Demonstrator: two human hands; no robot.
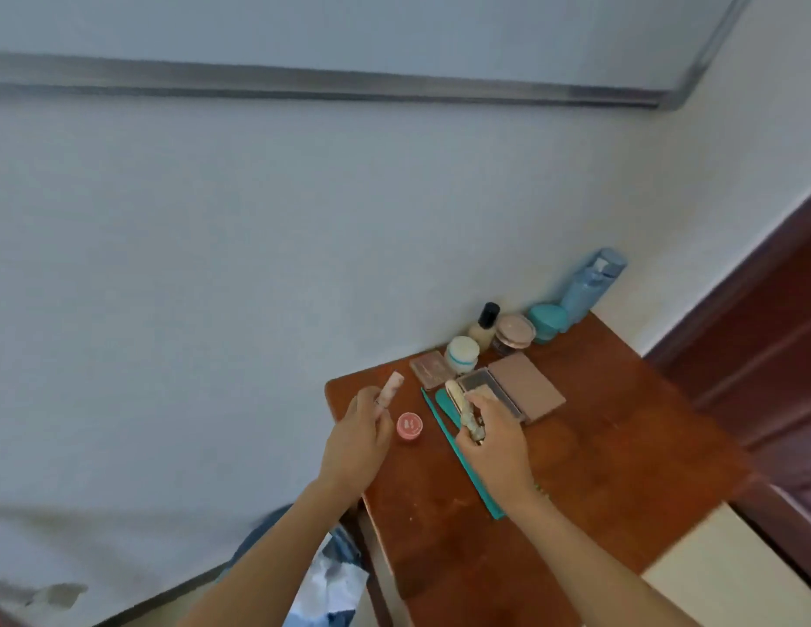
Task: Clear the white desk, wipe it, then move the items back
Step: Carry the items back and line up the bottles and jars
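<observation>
Head view: left hand (356,438) fingers (366,398) pinch a pale pink tube (391,388), tip raised. Right hand (496,438) fingers grip a cream ornate stick (460,405). A pink round jar (409,425) sits between the hands on the brown desk (598,468). A teal strip (443,425) runs under the right hand, and an open palette (526,386) lies just beyond it.

The desk (598,468) at lower right was reddish-brown wood, smooth with a soft sheen and a few pale scuffs. The wall (213,264) was matt white paint. The frame (304,83) along the top looked like brushed metal. The bottle (589,287) and jar (547,322) were smooth blue and teal plastic. The palette (526,386) lid was matt beige. The tube (391,387) in the left hand (356,441) looked like smooth pink plastic. The stick (458,398) in the right hand (494,441) was cream and embossed lower down.
</observation>
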